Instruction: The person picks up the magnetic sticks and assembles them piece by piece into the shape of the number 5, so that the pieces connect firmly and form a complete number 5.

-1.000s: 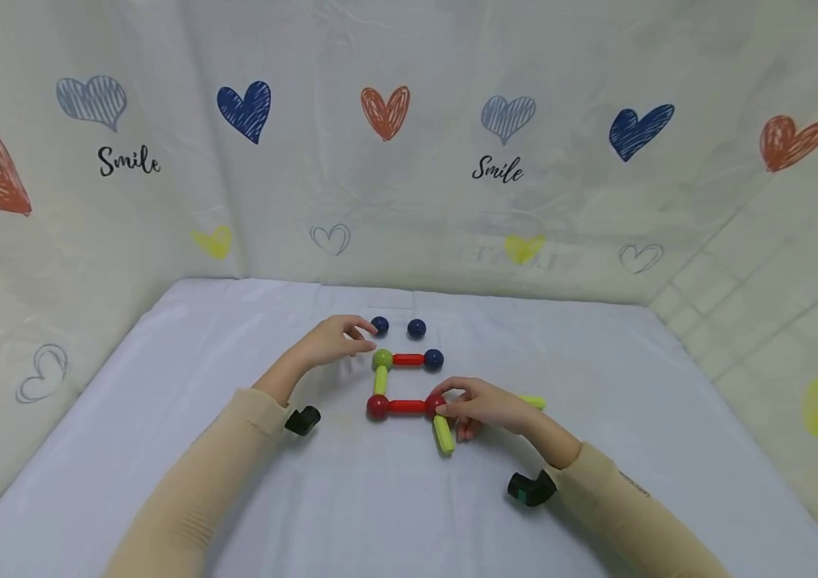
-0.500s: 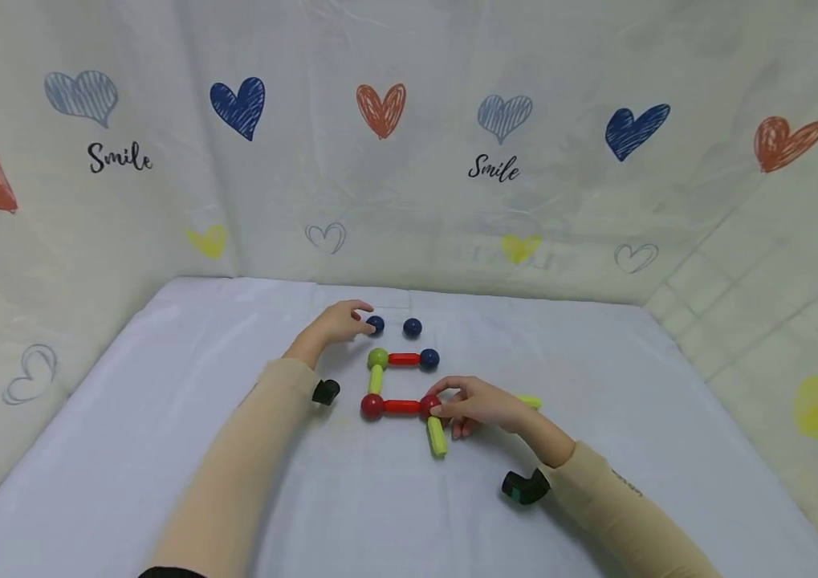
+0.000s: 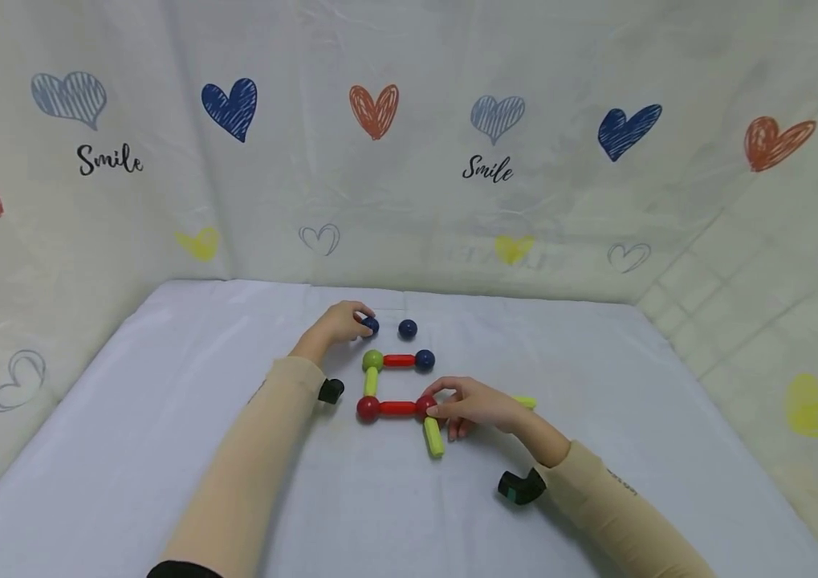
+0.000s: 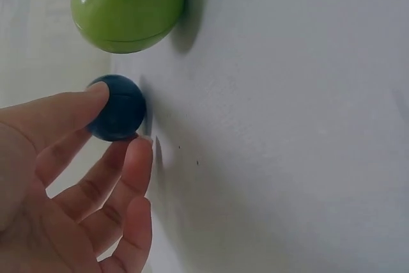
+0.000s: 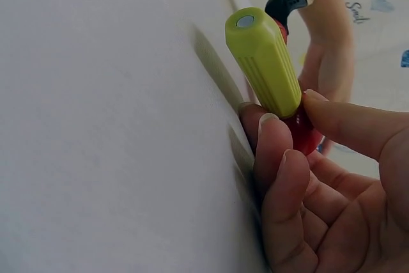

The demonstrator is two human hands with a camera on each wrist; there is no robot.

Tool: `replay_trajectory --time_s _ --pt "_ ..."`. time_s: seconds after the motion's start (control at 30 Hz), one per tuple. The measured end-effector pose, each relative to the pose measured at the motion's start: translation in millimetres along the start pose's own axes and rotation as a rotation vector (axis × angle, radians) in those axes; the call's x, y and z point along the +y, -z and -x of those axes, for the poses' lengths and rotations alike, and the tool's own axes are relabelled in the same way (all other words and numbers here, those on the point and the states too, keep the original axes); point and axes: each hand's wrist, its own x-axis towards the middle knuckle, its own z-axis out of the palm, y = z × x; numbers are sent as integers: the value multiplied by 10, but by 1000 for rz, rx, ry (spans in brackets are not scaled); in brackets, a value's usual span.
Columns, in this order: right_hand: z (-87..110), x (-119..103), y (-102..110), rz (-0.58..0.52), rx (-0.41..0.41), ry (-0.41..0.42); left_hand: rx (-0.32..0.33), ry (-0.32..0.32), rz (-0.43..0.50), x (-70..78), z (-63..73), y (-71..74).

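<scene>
The left hand (image 3: 339,323) pinches a blue ball (image 4: 120,112), the right hand (image 3: 479,404) a red ball (image 3: 422,405).

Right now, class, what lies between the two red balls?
In the head view, a red rod runs from the left red ball to the right red ball.

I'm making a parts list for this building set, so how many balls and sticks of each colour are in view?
Blue balls: 3
Red balls: 2
Green ball: 1
Red sticks: 2
Yellow-green sticks: 3, one partly hidden behind the right hand
Total: 11
</scene>
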Motion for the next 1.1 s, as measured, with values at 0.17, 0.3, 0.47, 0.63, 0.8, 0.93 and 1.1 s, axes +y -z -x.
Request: replay_trajectory --time_s 0.17,0.3,0.47,0.63,0.8,0.93,1.1 --pt "-5 -20 5 -1 -3 3 32 -2 -2 -18 16 15" --pt "-18 -15 10 1 3 0 40 -28 -6 -13 74 47" --pt "-36 4 27 3 16 -4 52 -102 -36 13 202 81" --pt "-46 25 44 0 12 -13 36 -149 -35 26 338 71" --pt "-35 18 41 7 -5 -9 -8 -186 -3 46 528 15" --pt "-27 25 44 17 -11 -22 -42 -216 28 73 683 -56" --pt "-32 29 34 18 -11 -25 -72 -273 61 83 895 -147"
